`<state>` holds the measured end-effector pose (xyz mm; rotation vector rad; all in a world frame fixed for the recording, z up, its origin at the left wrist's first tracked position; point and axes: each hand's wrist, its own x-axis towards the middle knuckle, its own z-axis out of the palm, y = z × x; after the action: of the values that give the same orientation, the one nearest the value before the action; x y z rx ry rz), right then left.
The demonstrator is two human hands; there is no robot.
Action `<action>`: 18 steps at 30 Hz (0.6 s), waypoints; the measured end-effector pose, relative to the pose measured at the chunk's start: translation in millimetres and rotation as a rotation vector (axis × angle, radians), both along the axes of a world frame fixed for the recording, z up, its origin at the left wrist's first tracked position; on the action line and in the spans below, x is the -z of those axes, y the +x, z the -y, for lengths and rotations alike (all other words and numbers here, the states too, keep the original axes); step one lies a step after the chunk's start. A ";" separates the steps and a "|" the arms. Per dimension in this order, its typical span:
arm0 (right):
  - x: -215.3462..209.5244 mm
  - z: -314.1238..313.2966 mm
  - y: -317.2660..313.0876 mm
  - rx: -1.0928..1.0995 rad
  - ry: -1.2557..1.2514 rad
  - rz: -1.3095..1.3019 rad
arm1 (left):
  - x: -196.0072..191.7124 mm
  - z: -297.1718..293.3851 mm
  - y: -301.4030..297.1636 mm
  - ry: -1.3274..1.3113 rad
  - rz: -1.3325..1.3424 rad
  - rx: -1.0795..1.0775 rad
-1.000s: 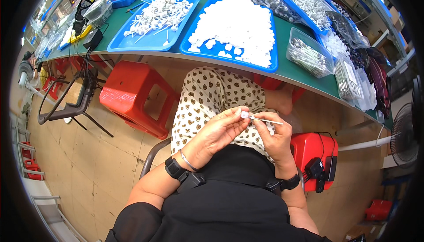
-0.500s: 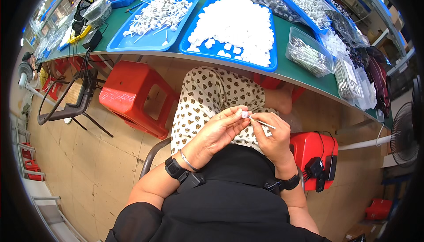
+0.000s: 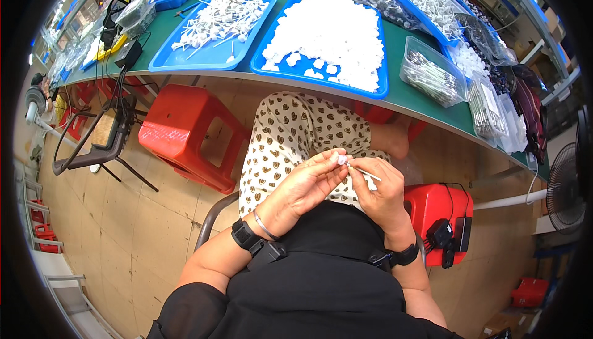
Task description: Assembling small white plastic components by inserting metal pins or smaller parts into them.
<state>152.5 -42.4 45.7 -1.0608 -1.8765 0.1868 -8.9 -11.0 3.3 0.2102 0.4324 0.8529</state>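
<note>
While the person is sitting with patterned trousers under the edge of the long green worktable (image 3: 432, 101), both hands are working close together over the lap. The left hand (image 3: 302, 187) is pinching a small white plastic cap (image 3: 341, 159) between thumb and fingertips, its fingers closed on the piece. The right hand (image 3: 380, 190) is gripping a thin white stick (image 3: 364, 173) that is pointing toward the cap, its tip touching or just beside it; whether it is seated inside cannot be told. A black band is sitting on each wrist, and a thin metal bangle is lying beside the left one.

On the table ahead, a blue plastic tray (image 3: 377, 88) is holding a heap of small white pieces, and a second blue tray (image 3: 185, 61) to its left is holding loose white sticks. A clear plastic box (image 3: 432, 70) of dark-tipped sticks is standing to the right. Below the table, a red plastic stool (image 3: 185, 135) is standing on the tiled floor to the person's left.
</note>
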 end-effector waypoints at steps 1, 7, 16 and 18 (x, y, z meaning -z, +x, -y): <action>0.2 0.1 -0.1 0.002 -0.003 -0.004 | 0.0 0.0 -0.1 -0.009 0.014 -0.002; 2.4 0.0 -0.7 0.004 0.010 -0.006 | 0.7 0.1 -0.2 -0.033 0.036 -0.014; 2.1 0.1 0.0 0.001 0.019 0.004 | -0.3 0.4 0.5 -0.030 0.037 -0.021; 2.0 0.7 0.1 -0.001 -0.006 -0.024 | -0.2 -0.1 0.3 -0.023 0.020 -0.020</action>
<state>152.6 -43.1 43.7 -1.0573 -1.8561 0.2054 -8.7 -10.9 3.6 0.1760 0.4257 0.8685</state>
